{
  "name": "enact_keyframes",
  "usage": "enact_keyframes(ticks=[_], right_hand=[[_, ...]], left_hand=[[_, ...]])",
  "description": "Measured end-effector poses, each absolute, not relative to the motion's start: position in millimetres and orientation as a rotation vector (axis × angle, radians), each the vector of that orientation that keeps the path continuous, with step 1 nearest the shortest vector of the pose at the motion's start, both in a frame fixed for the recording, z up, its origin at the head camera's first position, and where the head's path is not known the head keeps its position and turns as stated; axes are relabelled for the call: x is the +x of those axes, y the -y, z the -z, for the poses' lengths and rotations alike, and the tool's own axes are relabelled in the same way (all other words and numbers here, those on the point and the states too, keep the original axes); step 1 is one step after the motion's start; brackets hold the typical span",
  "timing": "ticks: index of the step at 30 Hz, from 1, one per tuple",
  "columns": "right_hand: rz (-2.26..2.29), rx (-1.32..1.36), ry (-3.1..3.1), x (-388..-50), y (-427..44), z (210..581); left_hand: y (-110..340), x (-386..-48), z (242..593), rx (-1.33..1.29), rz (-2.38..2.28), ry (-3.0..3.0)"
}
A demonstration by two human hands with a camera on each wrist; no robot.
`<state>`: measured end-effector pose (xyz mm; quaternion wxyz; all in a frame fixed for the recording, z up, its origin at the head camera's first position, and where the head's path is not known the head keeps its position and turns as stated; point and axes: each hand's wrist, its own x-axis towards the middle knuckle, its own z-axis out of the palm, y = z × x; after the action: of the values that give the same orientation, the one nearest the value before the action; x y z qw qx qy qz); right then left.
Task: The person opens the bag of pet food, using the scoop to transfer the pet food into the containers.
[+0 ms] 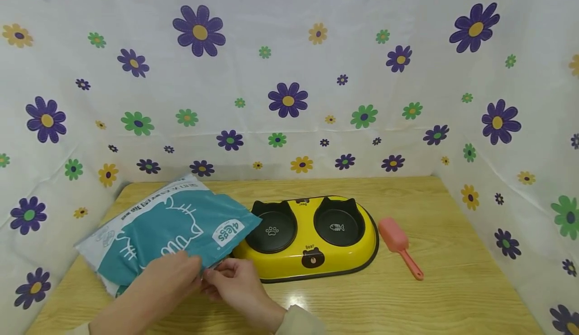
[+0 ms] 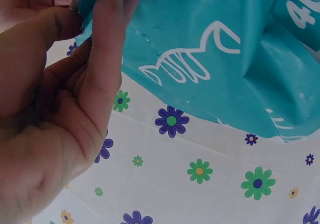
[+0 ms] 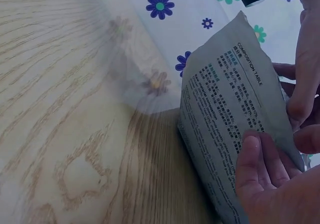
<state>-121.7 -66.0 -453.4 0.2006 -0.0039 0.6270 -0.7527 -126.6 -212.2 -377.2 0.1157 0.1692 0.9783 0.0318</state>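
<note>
A teal and white pet food bag (image 1: 149, 232), marked 4legs with a white cat outline, is tilted up at the table's left. My left hand (image 1: 174, 274) pinches its near edge; the left wrist view shows thumb and fingers on the teal film (image 2: 200, 59). Close beside it, my right hand (image 1: 242, 284) pinches the same edge between thumb and fingers. The right wrist view shows the bag's printed back (image 3: 225, 99), with the right fingers (image 3: 250, 159) against it. The bag's upper right corner overlaps the left end of a yellow double pet bowl (image 1: 282, 264).
Two black cat-eared dishes sit in the yellow stand, the right dish (image 1: 339, 234) showing a fish-bone print. To its right lies a pink scoop (image 1: 395, 237), handle toward me. A flowered white cloth (image 1: 253, 154) encloses the wooden table (image 1: 362, 300) at the back and sides.
</note>
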Motion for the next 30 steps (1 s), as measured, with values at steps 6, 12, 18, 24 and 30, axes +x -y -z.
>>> enact_keyframes(ticks=[6, 12, 18, 24, 30], right_hand=[[2.118, 0.070, -1.736, -128.9, 70.6, 450.9], [2.120, 0.072, -1.762, -132.5, 69.5, 453.4], [2.111, 0.030, -1.765, -133.8, 67.3, 454.5], [2.112, 0.043, -1.772, -136.0, 68.1, 453.5], [2.122, 0.026, -1.779, -135.4, 72.1, 452.7]], left_hand=[[209.4, -128.7, 376.6, 0.566, -0.029, -2.881], [204.9, -126.4, 379.6, 0.633, 0.023, -2.964], [201.3, -122.5, 385.4, 0.781, 0.285, -3.048], [198.8, -122.5, 385.1, 0.866, 0.366, -3.054], [204.1, -122.8, 384.1, 0.873, 0.269, -3.039]])
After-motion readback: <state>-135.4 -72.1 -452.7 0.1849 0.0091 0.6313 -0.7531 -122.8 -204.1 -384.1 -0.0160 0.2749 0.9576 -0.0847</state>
